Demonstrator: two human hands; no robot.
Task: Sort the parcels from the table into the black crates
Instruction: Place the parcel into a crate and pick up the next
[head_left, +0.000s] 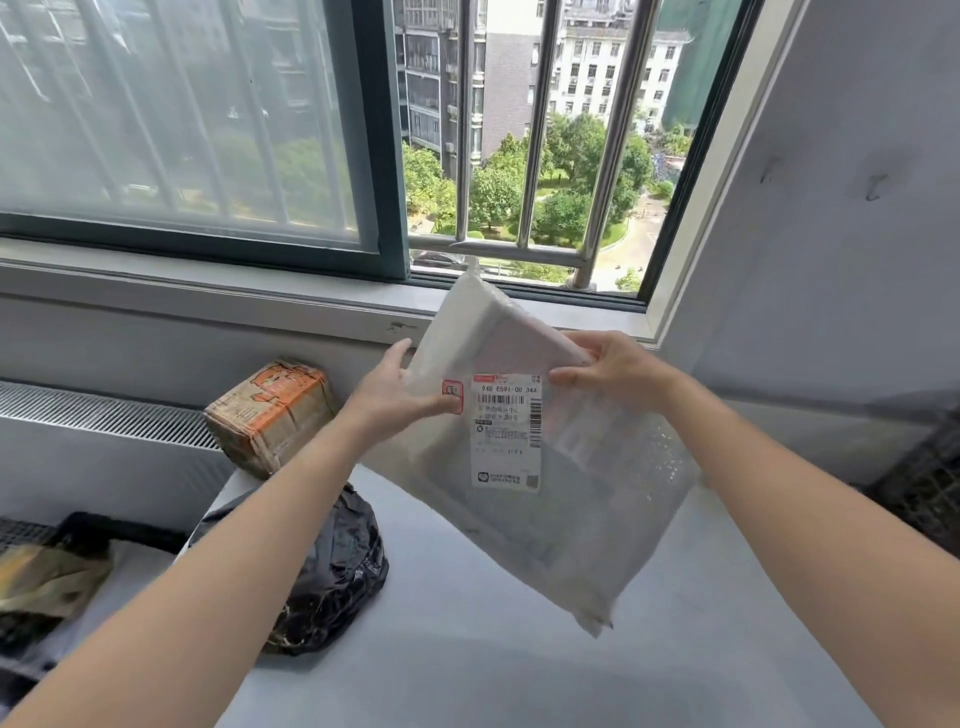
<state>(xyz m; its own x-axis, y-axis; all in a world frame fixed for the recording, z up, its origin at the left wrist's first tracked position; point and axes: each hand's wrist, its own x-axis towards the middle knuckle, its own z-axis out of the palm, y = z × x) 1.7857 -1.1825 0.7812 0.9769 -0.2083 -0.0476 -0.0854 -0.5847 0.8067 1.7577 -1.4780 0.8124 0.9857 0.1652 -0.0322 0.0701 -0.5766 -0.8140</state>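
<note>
1. Head view: the person holds the white parcel (519, 457) up above the desk (519, 665). The left hand (395, 395) and the right hand (613, 369) each pinch its top part with curled fingers (569, 375).
2. They seem to be reading the label (506, 431) to pick a crate.
3. Next the parcel must go down into a black crate (119, 530), low past the desk's left edge.
4. The black bag (332, 566) and the brown box (270, 415) crowd that side. The right side looks open.

Both bare forearms reach forward from the lower corners and converge. The left grip (402, 395) pinches the white bubble mailer (550, 525) at its left edge, thumb on the front. The right grip (618, 371) pinches its upper right part, raised level with the left.
</note>
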